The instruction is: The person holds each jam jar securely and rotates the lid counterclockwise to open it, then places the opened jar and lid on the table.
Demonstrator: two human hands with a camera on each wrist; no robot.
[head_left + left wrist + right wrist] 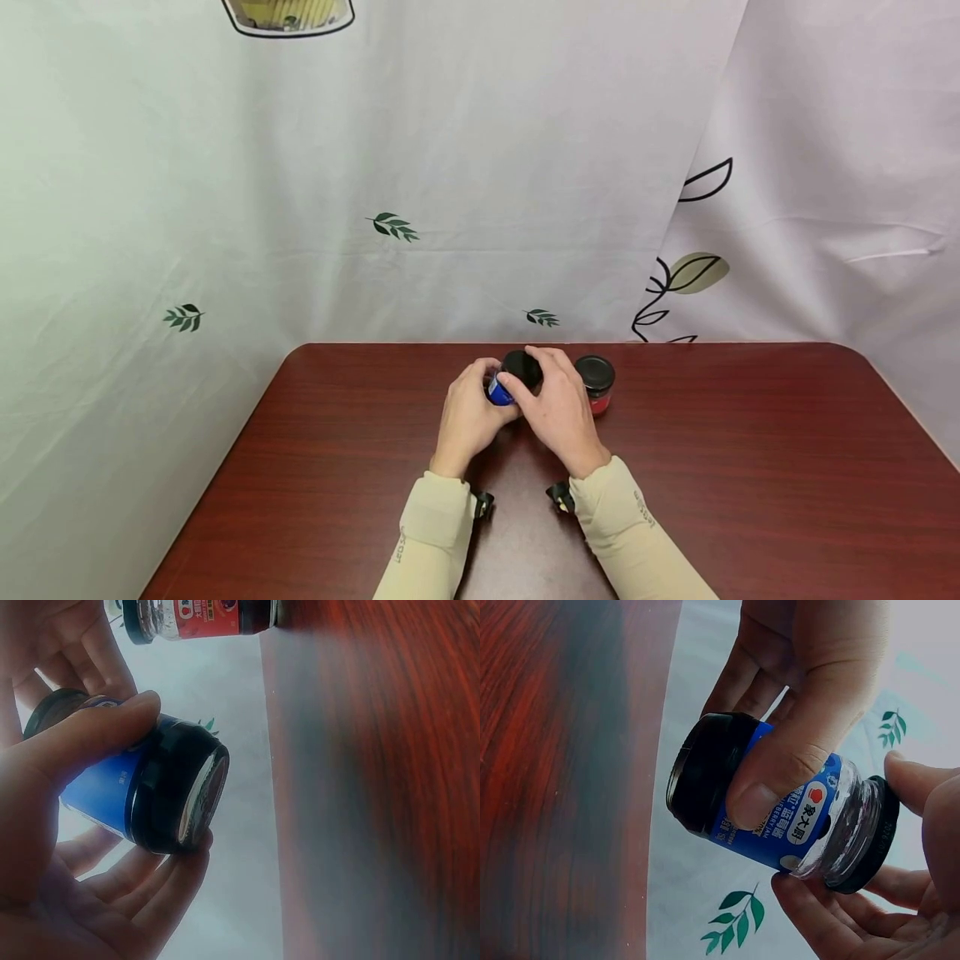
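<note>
A blueberry jam jar [810, 817] with a blue label, clear glass neck and black lid [870, 836] is held tilted above the table. Around its body curls my left hand [467, 415], the thumb [127, 724] lying across the label and the fingers [169, 892] beneath. My right hand [558, 406] grips the lid end, with its thumb [915, 776] at the lid's edge and a fingertip [795, 896] against the glass just below. Dark jam fills the bottom part of the jar, whose base [204, 796] shows in the left wrist view.
A second jar [596, 375], with a red label and dark lid, stands upright on the table just right of my right hand. The reddish-brown wooden table [337, 475] ends against a pale curtain [465, 150] printed with leaves.
</note>
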